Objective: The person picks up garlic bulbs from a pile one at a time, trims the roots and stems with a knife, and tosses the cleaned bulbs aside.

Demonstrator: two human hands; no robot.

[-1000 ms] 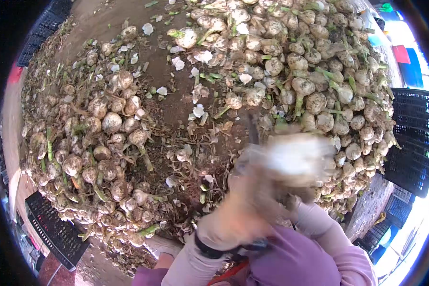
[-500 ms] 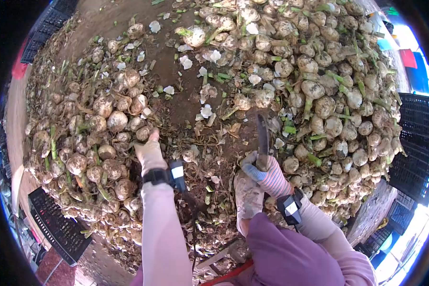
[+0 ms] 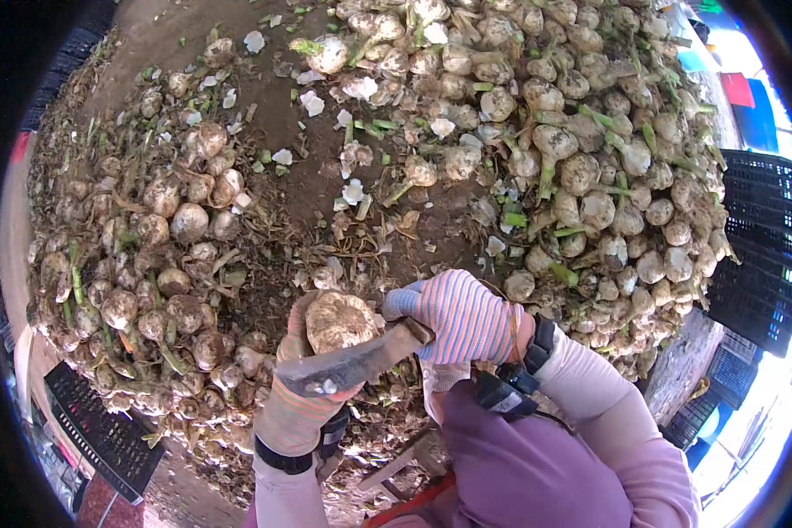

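Observation:
In front of my lap, my left hand, in a soiled glove, is closed around a large dirt-covered garlic bulb. A curved knife is in my right hand, which wears a striped glove and grips the handle. The dark blade lies across the near side of the bulb, over the fingers of my left hand, with a pale scrap on its surface. My right thumb side is close to the bulb's right edge.
A heap of untrimmed garlic bulbs with green stems spreads to the right; another garlic pile lies left. White peel scraps dot the soil between them. Black crates stand at the right and lower left.
My left hand has come back from the left pile with a garlic bulb. My right hand has turned the knife from pointing away to lying leftward across the bulb.

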